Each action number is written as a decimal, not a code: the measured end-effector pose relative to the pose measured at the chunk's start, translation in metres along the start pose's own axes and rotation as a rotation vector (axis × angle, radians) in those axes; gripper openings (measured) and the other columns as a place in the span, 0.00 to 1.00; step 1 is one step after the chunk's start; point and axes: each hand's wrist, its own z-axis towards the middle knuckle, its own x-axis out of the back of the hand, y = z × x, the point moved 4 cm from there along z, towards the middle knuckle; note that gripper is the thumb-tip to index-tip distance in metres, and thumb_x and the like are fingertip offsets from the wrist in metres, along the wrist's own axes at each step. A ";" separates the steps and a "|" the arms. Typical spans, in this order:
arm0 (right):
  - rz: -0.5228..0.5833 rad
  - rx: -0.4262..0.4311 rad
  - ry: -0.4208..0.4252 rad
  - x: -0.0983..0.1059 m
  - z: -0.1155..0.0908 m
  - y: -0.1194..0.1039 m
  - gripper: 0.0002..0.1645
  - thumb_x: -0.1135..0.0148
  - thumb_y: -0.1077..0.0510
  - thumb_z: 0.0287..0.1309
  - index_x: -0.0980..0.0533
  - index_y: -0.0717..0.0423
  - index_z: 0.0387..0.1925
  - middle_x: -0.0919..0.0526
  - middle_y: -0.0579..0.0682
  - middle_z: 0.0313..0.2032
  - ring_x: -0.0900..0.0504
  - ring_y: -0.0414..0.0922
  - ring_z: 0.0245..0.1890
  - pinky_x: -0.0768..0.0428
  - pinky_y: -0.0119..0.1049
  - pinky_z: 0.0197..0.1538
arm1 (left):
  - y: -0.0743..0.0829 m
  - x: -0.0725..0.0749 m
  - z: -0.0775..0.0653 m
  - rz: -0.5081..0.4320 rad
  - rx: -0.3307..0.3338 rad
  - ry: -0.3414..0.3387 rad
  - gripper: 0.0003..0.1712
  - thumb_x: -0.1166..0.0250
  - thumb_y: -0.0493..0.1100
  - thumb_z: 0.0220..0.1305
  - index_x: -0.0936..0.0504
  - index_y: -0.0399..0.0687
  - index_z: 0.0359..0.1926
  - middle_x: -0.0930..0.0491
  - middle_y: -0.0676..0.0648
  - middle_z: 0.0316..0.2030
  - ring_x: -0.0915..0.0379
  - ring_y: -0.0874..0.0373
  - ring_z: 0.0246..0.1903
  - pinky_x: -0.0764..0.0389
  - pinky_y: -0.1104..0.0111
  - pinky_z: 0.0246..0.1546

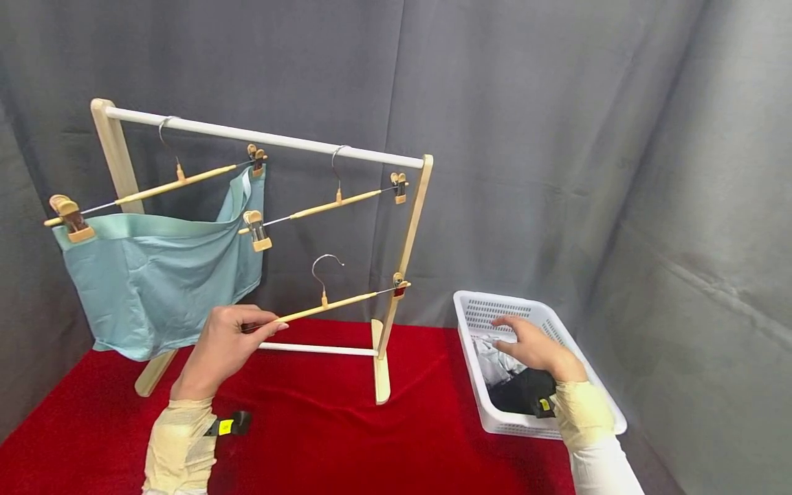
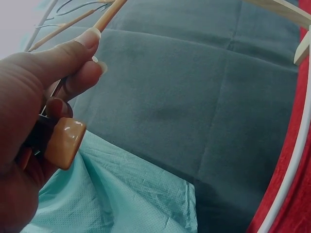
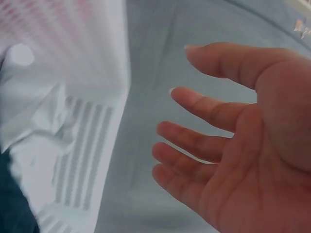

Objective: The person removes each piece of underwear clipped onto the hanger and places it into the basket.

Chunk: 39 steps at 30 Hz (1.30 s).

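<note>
My left hand (image 1: 225, 347) pinches one end of a clip hanger (image 1: 349, 300) between thumb and fingers, holding it in front of the rack. In the left wrist view the hanger's orange clip (image 2: 65, 143) sits under the curled fingers. The hanger's hook points up, off the rail. Over the white basket (image 1: 485, 405) hovers my right hand (image 1: 532, 347), its fingers spread and nothing between them. Inside the basket lie a light grey garment (image 1: 491, 361) and a black one (image 1: 520, 392). Light blue boxer briefs (image 1: 167, 275) hang clipped to another hanger on the rack.
A wooden rack with a white rail (image 1: 260, 138) stands on the red cloth (image 1: 322, 440) at left. A second clip hanger (image 1: 337, 204), without a garment, hangs from the rail's right part. Grey curtains (image 1: 526, 137) close off the back and the right side.
</note>
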 end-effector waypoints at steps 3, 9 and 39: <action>-0.001 0.013 0.022 0.000 0.009 -0.017 0.27 0.40 0.55 0.54 0.31 0.62 0.54 0.26 0.61 0.53 0.32 0.57 0.57 0.36 0.55 0.59 | 0.000 0.004 0.000 0.000 0.010 0.000 0.05 0.29 0.48 0.47 0.15 0.60 0.29 0.20 0.62 0.24 0.28 0.69 0.23 0.28 0.74 0.26; 0.056 0.041 0.080 -0.002 0.028 -0.047 0.32 0.41 0.52 0.56 0.37 0.56 0.60 0.33 0.57 0.59 0.39 0.52 0.62 0.39 0.52 0.62 | -0.003 0.016 -0.001 -0.001 0.026 0.009 0.05 0.30 0.46 0.48 0.15 0.61 0.30 0.19 0.63 0.26 0.26 0.70 0.27 0.27 0.76 0.29; 0.853 0.213 0.562 -0.069 0.119 -0.148 0.25 0.51 0.67 0.61 0.39 0.71 0.59 0.28 0.70 0.48 0.24 0.58 0.47 0.27 0.56 0.48 | -0.014 0.031 -0.006 0.047 0.042 0.106 0.06 0.28 0.42 0.46 0.15 0.60 0.26 0.19 0.62 0.24 0.28 0.69 0.22 0.30 0.77 0.23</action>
